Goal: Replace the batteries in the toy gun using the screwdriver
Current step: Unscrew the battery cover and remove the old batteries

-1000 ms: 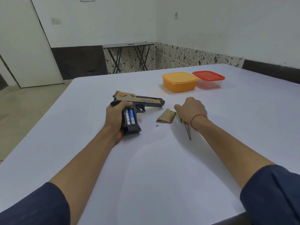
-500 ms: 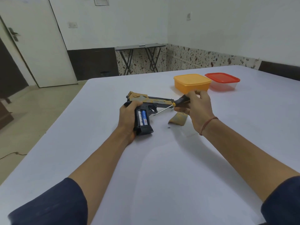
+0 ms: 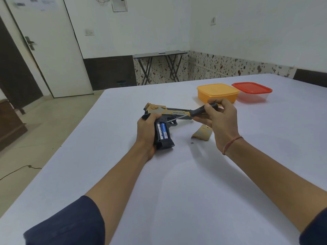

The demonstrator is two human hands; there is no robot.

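A tan and black toy gun lies on its side on the white table. My left hand grips its handle, where the open compartment shows two batteries, one blue and one white. My right hand holds the screwdriver by its black handle, the thin shaft pointing left and down toward the top of the batteries. The tan battery cover lies on the table under my right hand, with a tiny dark screw beside it.
A yellow lidded box and a clear box with a red lid stand at the far right of the table. The table's left edge runs close to my left arm. Beyond it are the floor, a door and a folding table.
My right hand picked the screwdriver up off the table and brought its tip over to the battery compartment. My left hand kept its hold on the gun's handle.
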